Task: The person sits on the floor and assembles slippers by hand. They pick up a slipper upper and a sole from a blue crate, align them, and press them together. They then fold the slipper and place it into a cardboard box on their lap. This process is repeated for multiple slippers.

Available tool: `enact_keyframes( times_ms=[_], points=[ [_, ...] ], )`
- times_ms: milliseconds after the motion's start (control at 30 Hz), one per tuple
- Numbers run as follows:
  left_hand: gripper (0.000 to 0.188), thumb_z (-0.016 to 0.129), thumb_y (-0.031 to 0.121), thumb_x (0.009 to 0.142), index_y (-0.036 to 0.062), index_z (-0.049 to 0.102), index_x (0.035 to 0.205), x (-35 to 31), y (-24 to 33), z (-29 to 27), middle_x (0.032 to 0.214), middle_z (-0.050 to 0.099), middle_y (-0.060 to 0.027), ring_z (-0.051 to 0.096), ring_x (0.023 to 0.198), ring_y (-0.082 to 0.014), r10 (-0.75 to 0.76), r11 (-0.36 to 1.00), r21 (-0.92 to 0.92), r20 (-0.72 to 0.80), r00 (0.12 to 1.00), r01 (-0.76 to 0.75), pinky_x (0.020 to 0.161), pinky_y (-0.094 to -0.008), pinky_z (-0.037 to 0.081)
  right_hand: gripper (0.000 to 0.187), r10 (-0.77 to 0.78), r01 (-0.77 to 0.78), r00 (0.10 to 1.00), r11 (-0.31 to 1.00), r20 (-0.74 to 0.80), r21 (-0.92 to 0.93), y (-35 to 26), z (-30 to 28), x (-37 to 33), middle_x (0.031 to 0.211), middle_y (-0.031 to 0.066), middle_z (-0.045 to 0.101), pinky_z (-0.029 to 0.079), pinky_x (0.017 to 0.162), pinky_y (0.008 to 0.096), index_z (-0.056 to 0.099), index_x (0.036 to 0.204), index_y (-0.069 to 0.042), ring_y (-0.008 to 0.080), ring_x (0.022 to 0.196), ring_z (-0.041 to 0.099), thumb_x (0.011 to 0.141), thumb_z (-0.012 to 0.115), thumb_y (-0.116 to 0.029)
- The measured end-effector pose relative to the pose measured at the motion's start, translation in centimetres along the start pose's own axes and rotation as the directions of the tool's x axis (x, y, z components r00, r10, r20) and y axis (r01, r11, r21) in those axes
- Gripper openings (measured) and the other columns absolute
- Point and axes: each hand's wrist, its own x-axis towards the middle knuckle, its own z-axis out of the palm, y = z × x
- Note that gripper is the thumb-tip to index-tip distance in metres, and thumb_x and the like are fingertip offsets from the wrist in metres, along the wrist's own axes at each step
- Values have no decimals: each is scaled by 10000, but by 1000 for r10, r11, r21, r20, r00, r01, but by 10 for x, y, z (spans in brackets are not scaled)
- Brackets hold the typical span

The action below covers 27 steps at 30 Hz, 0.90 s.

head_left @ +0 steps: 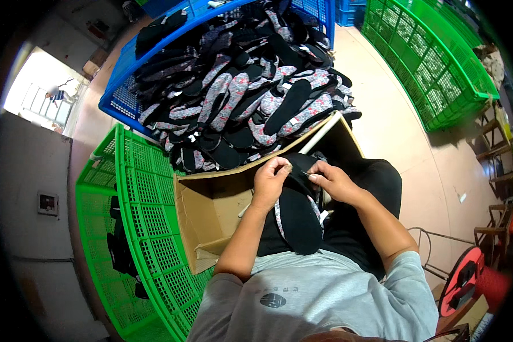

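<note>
1. I am sitting with a black slipper [302,219] over my lap, just in front of my grey shirt [325,290].
2. The slipper is showing its flat black side up, and a bit of flower cloth is peeking out along its edges.
3. Its long line is running away from my tummy, almost straight, with the far end leaning a little to my left.
4. The wide round end is pointing at my tummy, and the other end is pointing away, up between my hands.
5. My left hand [269,182] is pinching the slipper near its far end, with finger and thumb close together.
6. My right hand [335,181] is bending its fingers close by the other side of that end; I cannot tell whether they are gripping anything.
7. A small white tag [324,216] is sticking out at the slipper's right edge.
8. A brown box [194,225] is standing open by my lap, and a white stick [321,134] is slanting out past its far rim.
9. Past the box, a big pile [225,102] of black and flowery slippers is spilling out of a blue bin [117,94].
10. A green basket [148,228] is standing on my left.
</note>
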Motion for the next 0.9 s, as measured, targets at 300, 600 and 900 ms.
enact_keyframes(
  times_ms=[300,600,900],
  points=[
    [69,640,91,939,25,620,946,2,4,2,889,605,13,538,831,-73,-22,999,-38,11,1000,22,793,-228,441,253,-15,14,1000,977,-4,-213,-5,3,0,835,113,681,500,706,384,573,1071,-68,267,787,676,963,579,-298],
    [66,643,82,931,18,630,942,2,4,6,877,610,14,548,817,-72,-19,1000,12,29,999,19,780,-226,446,284,-21,13,1000,938,-19,-347,-3,9,2,869,171,676,503,724,442,569,1078,-70,361,832,668,957,581,-326],
    [67,649,92,929,26,641,941,3,4,8,865,606,28,543,797,-60,-35,999,41,5,999,35,746,-220,446,297,-75,47,996,903,-48,-428,-7,15,4,904,191,670,495,737,483,552,1064,-77,406,879,647,963,553,-357]
  ],
)
